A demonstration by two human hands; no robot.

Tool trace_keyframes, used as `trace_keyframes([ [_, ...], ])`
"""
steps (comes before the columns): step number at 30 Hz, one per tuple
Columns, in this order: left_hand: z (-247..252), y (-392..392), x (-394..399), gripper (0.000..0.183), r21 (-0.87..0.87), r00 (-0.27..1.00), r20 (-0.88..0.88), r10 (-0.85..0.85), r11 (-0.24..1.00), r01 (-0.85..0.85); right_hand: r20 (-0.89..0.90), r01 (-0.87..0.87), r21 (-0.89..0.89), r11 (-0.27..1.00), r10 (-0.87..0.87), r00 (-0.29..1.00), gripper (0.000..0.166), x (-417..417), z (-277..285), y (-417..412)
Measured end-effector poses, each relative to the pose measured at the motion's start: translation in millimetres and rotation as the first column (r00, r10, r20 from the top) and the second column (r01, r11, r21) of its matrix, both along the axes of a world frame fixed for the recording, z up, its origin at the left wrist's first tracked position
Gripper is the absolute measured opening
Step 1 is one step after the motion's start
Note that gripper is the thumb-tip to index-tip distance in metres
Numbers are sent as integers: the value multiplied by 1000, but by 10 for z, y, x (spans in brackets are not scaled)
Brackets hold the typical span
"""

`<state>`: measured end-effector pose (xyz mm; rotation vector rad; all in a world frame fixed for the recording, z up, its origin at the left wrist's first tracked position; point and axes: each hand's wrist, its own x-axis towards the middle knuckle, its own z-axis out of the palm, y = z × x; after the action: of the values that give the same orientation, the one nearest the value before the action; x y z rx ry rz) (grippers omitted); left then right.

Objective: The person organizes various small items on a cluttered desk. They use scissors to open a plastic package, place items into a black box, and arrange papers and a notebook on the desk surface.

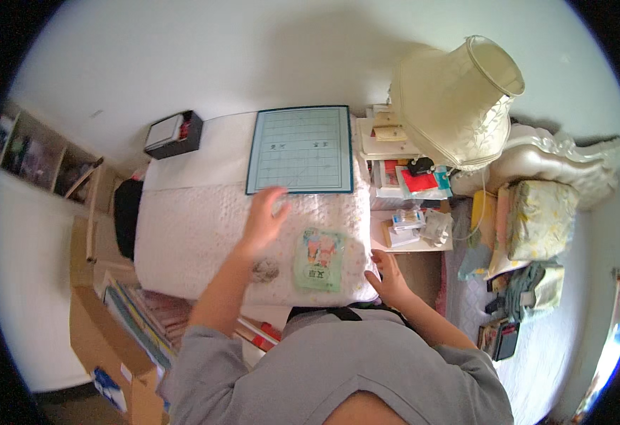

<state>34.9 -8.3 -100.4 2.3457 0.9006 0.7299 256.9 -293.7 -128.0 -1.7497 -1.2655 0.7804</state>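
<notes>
My left hand hovers over the white quilted cover, just below the near left corner of a xiangqi board; its fingers are apart and it holds nothing. At the cover's right edge is my right hand, fingers spread, with nothing seen in it. Between the hands lies a green printed plastic packet bearing writing and cartoon figures. To its left, partly beside my left forearm, sits a small greyish round thing, too blurred to name.
A black box stands at the back left. On the right are a cream lamp, a shelf unit with papers and small boxes, and a bed with a patterned pillow. A cardboard box is at the lower left.
</notes>
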Motion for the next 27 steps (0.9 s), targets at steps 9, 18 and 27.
trace_keyframes([
  [9, -546, -1781, 18, 69, -22, 835, -23, 549, 835, -550, -128, -399, -13, 917, 394, 910, 62, 80, -60, -84],
  [18, -215, -3694, 30, 28, -120, 789, -50, 612, 781, -613, 448, -628, 237, 741, 490, 748, 76, 7, 18, 1071],
  [27, -285, -5587, -156, 37, -668, 471, -100, 877, 291, -685, -138, -744, -218, 632, 734, 664, 48, -228, 106, 1564],
])
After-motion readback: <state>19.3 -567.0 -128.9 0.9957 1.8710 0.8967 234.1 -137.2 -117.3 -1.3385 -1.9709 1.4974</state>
